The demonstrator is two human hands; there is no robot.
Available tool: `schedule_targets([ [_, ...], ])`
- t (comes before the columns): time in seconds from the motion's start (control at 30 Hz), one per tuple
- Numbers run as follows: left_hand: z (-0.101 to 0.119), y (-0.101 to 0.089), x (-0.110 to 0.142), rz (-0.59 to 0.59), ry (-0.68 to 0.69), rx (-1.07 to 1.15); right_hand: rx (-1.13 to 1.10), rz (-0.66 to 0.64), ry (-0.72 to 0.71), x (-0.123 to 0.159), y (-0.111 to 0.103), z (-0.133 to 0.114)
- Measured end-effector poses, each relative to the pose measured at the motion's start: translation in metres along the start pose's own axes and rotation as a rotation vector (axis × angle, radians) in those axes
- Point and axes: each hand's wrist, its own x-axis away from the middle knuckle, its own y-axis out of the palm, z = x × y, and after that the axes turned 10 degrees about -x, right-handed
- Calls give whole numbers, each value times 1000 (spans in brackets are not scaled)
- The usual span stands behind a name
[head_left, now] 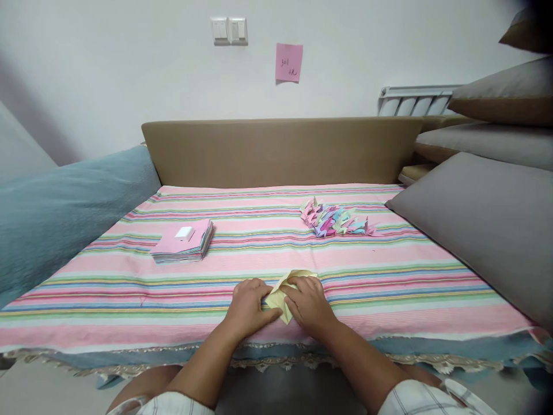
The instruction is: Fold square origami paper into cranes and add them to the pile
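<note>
A pale yellow sheet of origami paper, creased and partly folded, lies on the striped cloth near its front edge. My left hand grips its left side, thumb pointing inward along the paper. Over the right part, my right hand has its fingers curled on a raised flap. The far edge of the paper stands up a little behind the right fingers. Part of the sheet is hidden under both hands.
On the left sits a stack of coloured paper with a small white block on top. Folded paper pieces in several colours lie at the back right. Grey cushions border the right, a blue-covered armrest the left.
</note>
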Motion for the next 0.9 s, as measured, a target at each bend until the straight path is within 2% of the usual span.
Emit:
schedule_targets([
  [0.23, 3, 7, -6, 43, -126, 19, -15, 89, -77, 0, -8, -3],
  [0.3, 3, 9, -8, 33, -131, 2, -65, 197, -56, -2, -14, 1],
  [0.4, 3, 9, -8, 23, -143, -30, -199, 495, 120, -4, -21, 11],
  [0.43, 3, 9, -8, 25, -150, -40, -302, 535, 191, -5, -22, 15],
  [0.47, 3, 9, -8, 26, -154, -48, -439, 507, 262, -6, -23, 19],
  [0.57, 3, 9, -9, 22, -151, -62, -838, 295, 429, -8, -20, 25],
  [0.63, 4, 9, -9, 17, -159, -75, -960, 202, 459, -8, -17, 26],
  [0.77, 4, 10, -9, -1, -186, -91, -963, 142, 360, -5, -13, 22],
  [0.9, 3, 10, -9, 1, -180, -87, -682, 76, 237, -4, -15, 19],
])
